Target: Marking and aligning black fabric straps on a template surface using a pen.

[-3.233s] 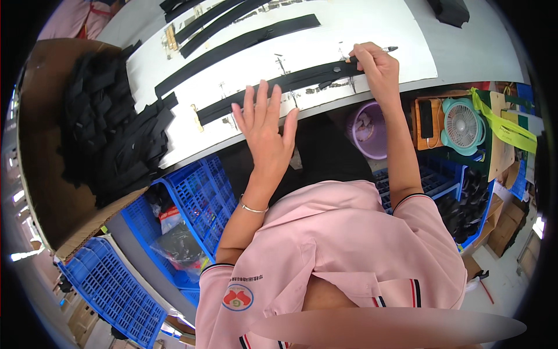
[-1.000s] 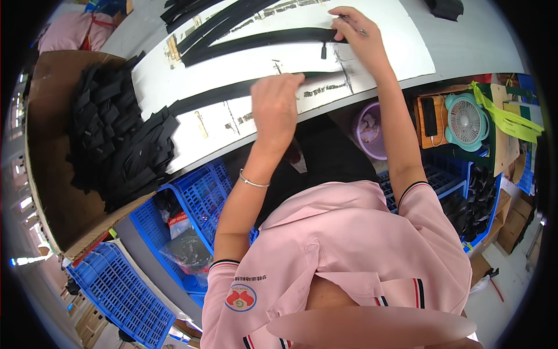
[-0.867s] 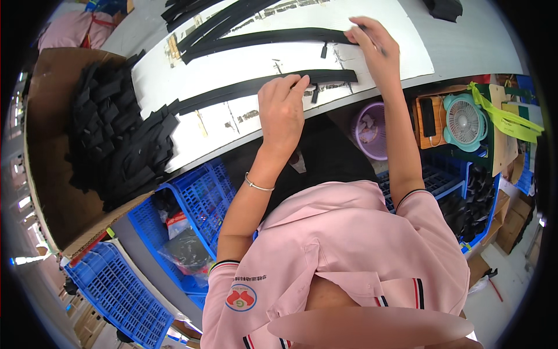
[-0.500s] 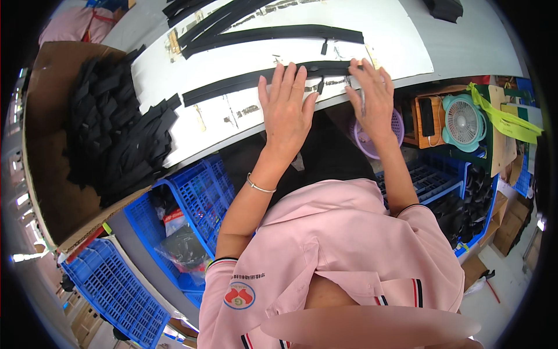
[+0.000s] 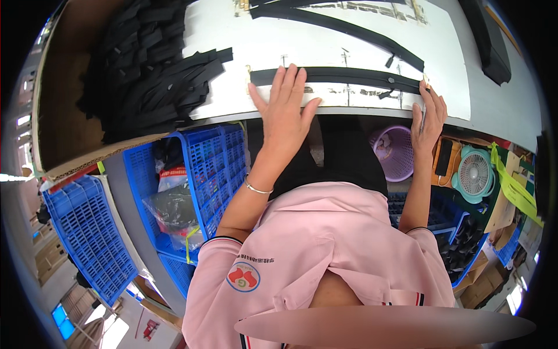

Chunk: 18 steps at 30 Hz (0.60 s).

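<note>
A long black strap [image 5: 349, 77] lies along the near edge of a white sheet [image 5: 244, 41] on the table. My left hand [image 5: 285, 104] rests flat on the strap's left part, fingers spread. My right hand [image 5: 429, 119] touches the strap's right end at the table edge, fingers together over a thin pale object; whether it grips it is unclear. A second black strap [image 5: 343, 29] runs diagonally farther back on the sheet.
A heap of black straps [image 5: 145, 64] sits at the left on a brown cardboard sheet [image 5: 64, 128]. Under the table stand blue crates [image 5: 203, 168], a purple basket [image 5: 395, 152] and a teal fan [image 5: 474, 173]. A black bar [image 5: 485, 35] lies far right.
My right hand came back from the far strap to the near strap's right end at the table edge. My left hand stayed pressed on the near strap.
</note>
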Each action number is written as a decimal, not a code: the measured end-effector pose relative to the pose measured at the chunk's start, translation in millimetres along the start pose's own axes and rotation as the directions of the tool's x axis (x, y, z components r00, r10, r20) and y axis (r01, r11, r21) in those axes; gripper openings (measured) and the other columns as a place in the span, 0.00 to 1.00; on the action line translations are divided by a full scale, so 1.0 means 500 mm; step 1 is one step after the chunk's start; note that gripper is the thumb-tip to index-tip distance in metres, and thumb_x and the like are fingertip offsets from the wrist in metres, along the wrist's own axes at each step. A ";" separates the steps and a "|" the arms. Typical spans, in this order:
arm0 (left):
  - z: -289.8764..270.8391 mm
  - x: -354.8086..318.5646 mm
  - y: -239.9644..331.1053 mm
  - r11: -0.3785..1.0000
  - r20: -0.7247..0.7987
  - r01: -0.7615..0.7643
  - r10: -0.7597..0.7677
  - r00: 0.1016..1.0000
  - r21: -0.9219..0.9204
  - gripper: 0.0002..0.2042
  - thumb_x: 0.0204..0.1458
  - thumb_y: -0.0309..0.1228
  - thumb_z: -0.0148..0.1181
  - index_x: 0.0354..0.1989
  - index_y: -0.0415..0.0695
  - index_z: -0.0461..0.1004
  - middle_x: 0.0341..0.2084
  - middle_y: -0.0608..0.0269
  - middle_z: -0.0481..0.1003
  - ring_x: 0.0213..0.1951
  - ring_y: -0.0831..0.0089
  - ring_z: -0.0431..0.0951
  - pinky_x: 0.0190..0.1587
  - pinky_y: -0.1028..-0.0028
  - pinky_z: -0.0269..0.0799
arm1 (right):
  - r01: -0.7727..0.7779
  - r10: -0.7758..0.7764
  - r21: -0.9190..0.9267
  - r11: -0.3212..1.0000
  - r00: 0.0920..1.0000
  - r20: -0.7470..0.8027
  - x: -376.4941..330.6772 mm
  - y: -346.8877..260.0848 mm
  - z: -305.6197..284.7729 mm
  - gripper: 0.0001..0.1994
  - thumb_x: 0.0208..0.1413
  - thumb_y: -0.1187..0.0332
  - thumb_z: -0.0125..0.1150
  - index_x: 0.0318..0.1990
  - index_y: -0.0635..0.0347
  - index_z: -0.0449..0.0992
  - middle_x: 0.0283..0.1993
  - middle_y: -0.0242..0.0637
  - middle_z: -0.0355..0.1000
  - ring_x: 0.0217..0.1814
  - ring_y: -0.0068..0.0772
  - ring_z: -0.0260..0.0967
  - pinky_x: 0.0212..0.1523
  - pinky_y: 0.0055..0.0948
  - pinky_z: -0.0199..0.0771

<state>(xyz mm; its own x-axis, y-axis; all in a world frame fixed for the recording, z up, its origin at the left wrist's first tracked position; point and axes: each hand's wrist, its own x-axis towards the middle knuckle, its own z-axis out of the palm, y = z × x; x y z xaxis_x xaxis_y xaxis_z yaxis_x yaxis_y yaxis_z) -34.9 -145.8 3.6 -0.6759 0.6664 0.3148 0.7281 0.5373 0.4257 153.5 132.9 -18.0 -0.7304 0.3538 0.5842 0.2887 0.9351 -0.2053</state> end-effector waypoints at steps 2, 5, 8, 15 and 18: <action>-0.015 -0.017 -0.020 0.997 0.046 0.070 -0.072 0.996 0.025 0.29 0.62 0.42 0.64 0.70 0.47 0.69 0.71 0.56 0.65 0.75 0.56 0.58 0.73 0.34 0.25 | -0.029 0.029 0.005 1.000 0.999 -0.019 -0.004 0.001 0.003 0.16 0.67 0.66 0.62 0.60 0.55 0.77 0.62 0.32 0.78 0.69 0.37 0.69 0.75 0.46 0.57; -0.030 -0.035 -0.044 0.992 0.035 0.117 -0.118 0.992 0.039 0.30 0.62 0.43 0.64 0.72 0.50 0.68 0.73 0.57 0.63 0.77 0.55 0.55 0.73 0.35 0.23 | -0.037 0.037 0.003 0.999 0.999 -0.012 -0.001 0.000 0.001 0.15 0.66 0.68 0.62 0.58 0.56 0.78 0.62 0.33 0.78 0.69 0.37 0.69 0.74 0.45 0.59; -0.031 -0.044 -0.060 0.990 0.021 0.136 -0.137 0.990 0.046 0.31 0.61 0.45 0.65 0.72 0.51 0.68 0.74 0.58 0.62 0.78 0.56 0.51 0.73 0.36 0.22 | -0.032 0.032 -0.032 0.999 0.999 -0.004 0.012 -0.012 -0.008 0.15 0.65 0.70 0.63 0.58 0.56 0.79 0.62 0.33 0.78 0.68 0.38 0.69 0.72 0.44 0.61; -0.020 -0.045 -0.065 0.995 -0.094 0.101 -0.100 0.991 0.006 0.29 0.59 0.44 0.67 0.68 0.48 0.72 0.68 0.56 0.68 0.74 0.53 0.59 0.72 0.34 0.29 | -0.201 0.199 0.509 0.837 0.978 0.058 0.116 -0.185 0.005 0.11 0.66 0.74 0.61 0.53 0.59 0.83 0.46 0.37 0.82 0.52 0.33 0.76 0.60 0.30 0.68; -0.017 -0.047 -0.069 0.994 -0.110 0.107 -0.105 0.988 0.009 0.30 0.57 0.44 0.68 0.67 0.48 0.72 0.68 0.56 0.69 0.74 0.54 0.60 0.72 0.34 0.30 | -0.443 0.256 0.715 0.541 0.896 0.362 0.157 -0.298 0.039 0.10 0.68 0.69 0.60 0.49 0.63 0.83 0.38 0.32 0.82 0.41 0.21 0.76 0.45 0.23 0.73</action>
<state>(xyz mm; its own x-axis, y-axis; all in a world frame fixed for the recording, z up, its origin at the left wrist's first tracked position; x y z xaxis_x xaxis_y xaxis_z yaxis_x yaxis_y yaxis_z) -45.2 -184.4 -11.1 -0.7573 0.5454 0.3592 0.6525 0.6100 0.4496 41.1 21.6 42.9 -0.8047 0.5635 0.1868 0.0373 0.3620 -0.9314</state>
